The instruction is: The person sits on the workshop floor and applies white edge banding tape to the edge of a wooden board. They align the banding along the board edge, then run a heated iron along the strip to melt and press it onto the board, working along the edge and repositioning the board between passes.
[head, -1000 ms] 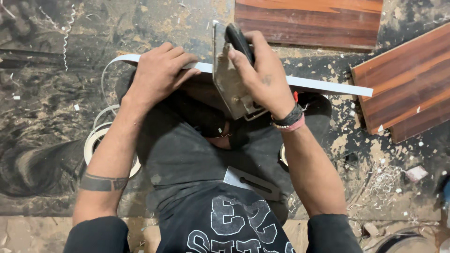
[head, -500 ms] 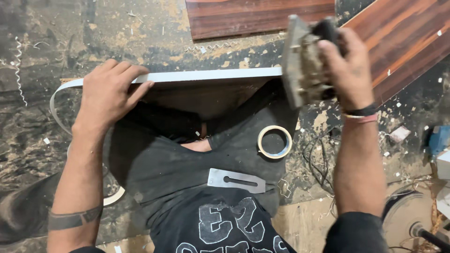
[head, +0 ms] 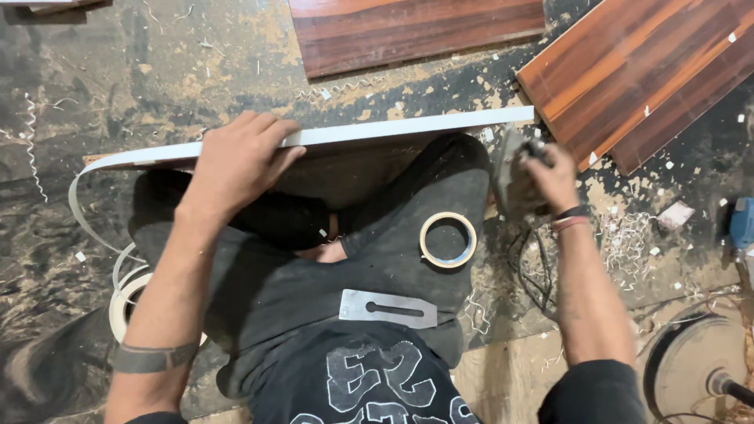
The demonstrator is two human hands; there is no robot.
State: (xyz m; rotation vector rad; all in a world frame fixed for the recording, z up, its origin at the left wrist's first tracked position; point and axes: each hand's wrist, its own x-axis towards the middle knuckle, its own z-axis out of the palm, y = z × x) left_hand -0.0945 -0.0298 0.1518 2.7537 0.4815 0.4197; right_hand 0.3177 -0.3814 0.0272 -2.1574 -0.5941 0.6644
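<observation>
A: Looking down now. L hand (head: 236, 161) lies flat, fingers spread, over the top edge of the board (head: 377, 132), the long panel w/ the white edge strip that stands across the lap. Palm presses on it, fingertips hooked over the far side.

B: And the R?

A: R hand (head: 550, 179) is closed round a small grey block-shaped tool (head: 510, 182), just past the board's right end, a bit below it. It's blurred, so I can't tell what kind of tool it is. Tool sits near the board's end corner; can't tell if it touches.

B: So where's the board rel. to both hands?

A: Board runs left to right between them. L hand is on it, left of centre; R hand is off its right end. White edge band (head: 86, 212) hangs loose off the left end and curls down to a coil (head: 126, 302) on the floor.

B: Anything else nearby?

A: Roll of tape (head: 448, 239) rests on the right knee, between the two arms, nearer the R. Flat metal blade (head: 388, 308) w/ a slot lies on the lap, below the tape. Two brown wood-grain panels on the floor: one (head: 416, 31) beyond the board, one (head: 652, 78) to the upper right, close to the R hand. Floor (head: 118, 86) is covered w/ sawdust and shavings.
</observation>
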